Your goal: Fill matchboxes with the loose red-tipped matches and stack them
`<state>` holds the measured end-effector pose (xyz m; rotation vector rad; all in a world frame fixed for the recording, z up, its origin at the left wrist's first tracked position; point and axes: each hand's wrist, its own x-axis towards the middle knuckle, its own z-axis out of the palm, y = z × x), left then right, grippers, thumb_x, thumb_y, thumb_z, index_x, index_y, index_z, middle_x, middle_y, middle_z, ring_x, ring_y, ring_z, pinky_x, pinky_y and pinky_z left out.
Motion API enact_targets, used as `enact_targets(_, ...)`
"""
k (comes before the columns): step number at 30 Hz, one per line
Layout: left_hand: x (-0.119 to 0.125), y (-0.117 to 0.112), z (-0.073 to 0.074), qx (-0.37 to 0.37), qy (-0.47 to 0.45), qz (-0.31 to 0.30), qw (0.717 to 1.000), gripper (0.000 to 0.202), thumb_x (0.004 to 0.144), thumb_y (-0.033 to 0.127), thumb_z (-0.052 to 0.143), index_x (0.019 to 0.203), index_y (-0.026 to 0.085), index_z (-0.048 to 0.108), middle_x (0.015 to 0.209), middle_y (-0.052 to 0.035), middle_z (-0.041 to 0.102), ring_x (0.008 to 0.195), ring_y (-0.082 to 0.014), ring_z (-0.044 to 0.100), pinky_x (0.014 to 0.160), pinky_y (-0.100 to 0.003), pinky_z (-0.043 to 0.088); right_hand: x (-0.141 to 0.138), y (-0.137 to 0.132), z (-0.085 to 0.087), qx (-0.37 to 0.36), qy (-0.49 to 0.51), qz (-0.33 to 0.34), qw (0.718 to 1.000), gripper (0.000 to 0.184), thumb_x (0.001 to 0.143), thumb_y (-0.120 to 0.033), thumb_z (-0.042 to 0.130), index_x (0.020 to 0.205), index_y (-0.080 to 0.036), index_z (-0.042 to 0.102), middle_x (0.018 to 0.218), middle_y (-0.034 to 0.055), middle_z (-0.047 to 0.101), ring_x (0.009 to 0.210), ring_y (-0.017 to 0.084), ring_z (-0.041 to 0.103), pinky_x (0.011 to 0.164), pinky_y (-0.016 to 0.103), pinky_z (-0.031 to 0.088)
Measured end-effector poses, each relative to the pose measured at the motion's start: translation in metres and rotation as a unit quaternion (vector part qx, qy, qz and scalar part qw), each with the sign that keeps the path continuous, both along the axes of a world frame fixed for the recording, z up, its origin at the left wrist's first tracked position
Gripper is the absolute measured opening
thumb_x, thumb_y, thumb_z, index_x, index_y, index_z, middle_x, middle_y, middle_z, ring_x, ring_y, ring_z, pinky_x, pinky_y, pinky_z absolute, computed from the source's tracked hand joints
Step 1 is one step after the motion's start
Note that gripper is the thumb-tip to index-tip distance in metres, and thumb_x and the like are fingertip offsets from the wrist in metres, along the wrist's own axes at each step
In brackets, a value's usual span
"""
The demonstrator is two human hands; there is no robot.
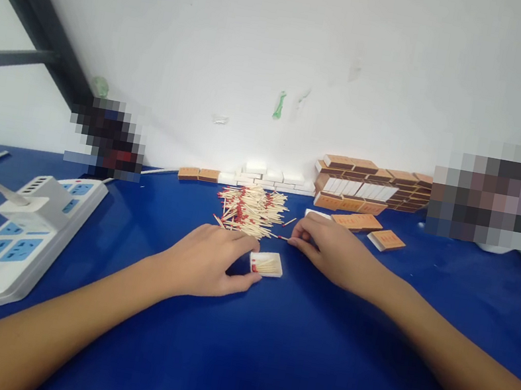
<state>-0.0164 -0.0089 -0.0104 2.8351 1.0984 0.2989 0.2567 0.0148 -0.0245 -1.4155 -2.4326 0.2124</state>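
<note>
A small white matchbox tray (271,273) lies on the blue table with several red-headed matches (267,266) inside. My left hand (211,261) grips the tray's left end between thumb and fingers. Just beyond it spreads a loose heap of matches (252,210), their red heads pointing various ways. At the heap's right edge, my right hand (332,248) is closed in a pinch on the end of a match (284,238). Another single match (290,221) rests apart from the heap, near those fingertips. Behind the right hand, a white tray (317,216) is partly hidden.
White matchbox trays (273,177) are stacked along the wall. Brown matchboxes (354,205) form a stack to their right, with loose matchboxes (386,240) in front. A power strip (24,247) with a plugged-in cable occupies the left side. Two patches at the back are pixelated.
</note>
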Motion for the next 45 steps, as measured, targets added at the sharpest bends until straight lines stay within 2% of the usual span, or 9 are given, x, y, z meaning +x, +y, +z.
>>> enact_targets(7, 0.001, 0.000, 0.001, -0.013, -0.007, -0.005, 1.000, 0.032, 0.095, 0.050, 0.060, 0.112, 0.023, 0.066, 0.087, -0.0023, 0.074, 0.070, -0.0198, 0.067, 0.060, -0.031, 0.041, -0.025, -0.031, 0.019, -0.055, 0.075, 0.073, 0.993, 0.016, 0.103, -0.031, 0.054, 0.093, -0.021, 0.062, 0.094, 0.0048, 0.064, 0.079, 0.017, 0.059, 0.069, 0.030, 0.044)
enact_targets(11, 0.001, 0.001, 0.001, -0.019, -0.006, -0.003, 1.000, 0.032, 0.095, 0.051, 0.060, 0.106, 0.022, 0.066, 0.083, -0.0018, 0.072, 0.067, -0.0191, 0.065, 0.059, -0.030, 0.039, -0.032, -0.037, 0.018, -0.079, 0.074, 0.092, 0.990, 0.016, 0.102, -0.029, 0.057, 0.090, -0.021, 0.064, 0.093, 0.0036, 0.064, 0.077, 0.016, 0.059, 0.068, 0.029, 0.044)
enact_targets(14, 0.001, 0.001, 0.002, -0.023, -0.017, -0.002, 1.000, 0.033, 0.093, 0.050, 0.062, 0.110, 0.023, 0.067, 0.080, -0.0002, 0.070, 0.064, -0.0178, 0.063, 0.059, -0.030, 0.039, -0.022, -0.020, 0.008, 0.003, 0.082, 0.067, 0.994, 0.012, 0.101, -0.027, 0.057, 0.095, -0.020, 0.065, 0.092, 0.0053, 0.064, 0.082, 0.019, 0.059, 0.073, 0.032, 0.046)
enact_targets(17, 0.000, 0.000, 0.001, -0.022, -0.023, -0.011, 0.999, 0.034, 0.094, 0.050, 0.062, 0.113, 0.023, 0.067, 0.078, 0.0004, 0.069, 0.062, -0.0166, 0.061, 0.059, -0.029, 0.040, -0.010, 0.003, -0.002, 0.142, -0.023, 0.027, 0.989, 0.015, 0.101, -0.022, 0.056, 0.107, -0.015, 0.068, 0.105, 0.0142, 0.066, 0.099, 0.029, 0.056, 0.086, 0.041, 0.046)
enact_targets(20, -0.001, 0.000, 0.000, -0.018, -0.024, -0.018, 0.999, 0.034, 0.094, 0.049, 0.062, 0.115, 0.023, 0.067, 0.076, 0.0006, 0.068, 0.060, -0.0160, 0.059, 0.060, -0.029, 0.040, -0.004, 0.021, -0.010, 0.182, -0.115, 0.012, 0.976, 0.020, 0.102, -0.021, 0.051, 0.100, -0.013, 0.069, 0.103, 0.0171, 0.066, 0.098, 0.030, 0.053, 0.090, 0.044, 0.044)
enact_targets(26, -0.001, 0.002, 0.000, -0.026, -0.028, -0.014, 0.999, 0.033, 0.094, 0.050, 0.062, 0.114, 0.024, 0.067, 0.076, 0.0011, 0.067, 0.059, -0.0155, 0.058, 0.060, -0.029, 0.041, 0.000, 0.026, -0.011, 0.153, -0.101, 0.036, 0.982, 0.026, 0.105, -0.024, 0.047, 0.087, -0.015, 0.064, 0.094, 0.0144, 0.062, 0.090, 0.027, 0.049, 0.085, 0.041, 0.044)
enact_targets(32, -0.001, 0.002, 0.002, -0.028, -0.025, -0.001, 0.999, 0.033, 0.093, 0.050, 0.063, 0.113, 0.023, 0.066, 0.075, 0.0010, 0.066, 0.060, -0.0163, 0.060, 0.060, -0.030, 0.041, -0.023, -0.019, 0.014, 0.099, 0.017, 0.070, 0.993, 0.018, 0.105, -0.022, 0.046, 0.092, -0.019, 0.058, 0.098, 0.0097, 0.062, 0.092, 0.024, 0.051, 0.082, 0.038, 0.044)
enact_targets(36, 0.000, 0.002, 0.003, -0.019, -0.019, -0.006, 1.000, 0.030, 0.094, 0.050, 0.062, 0.103, 0.021, 0.065, 0.075, 0.0007, 0.066, 0.060, -0.0162, 0.059, 0.057, -0.029, 0.038, -0.041, -0.042, 0.022, 0.060, -0.009, 0.122, 0.991, 0.021, 0.105, -0.019, 0.046, 0.090, -0.019, 0.061, 0.094, 0.0094, 0.062, 0.089, 0.024, 0.052, 0.080, 0.038, 0.045)
enact_targets(45, -0.003, 0.005, 0.003, -0.013, -0.016, -0.010, 1.000, 0.033, 0.095, 0.049, 0.062, 0.114, 0.023, 0.067, 0.078, -0.0002, 0.068, 0.062, -0.0167, 0.062, 0.059, -0.029, 0.041, -0.026, -0.027, 0.012, -0.036, 0.091, 0.091, 0.991, 0.013, 0.102, -0.028, 0.058, 0.095, -0.021, 0.067, 0.102, 0.0062, 0.062, 0.089, 0.019, 0.059, 0.078, 0.032, 0.047)
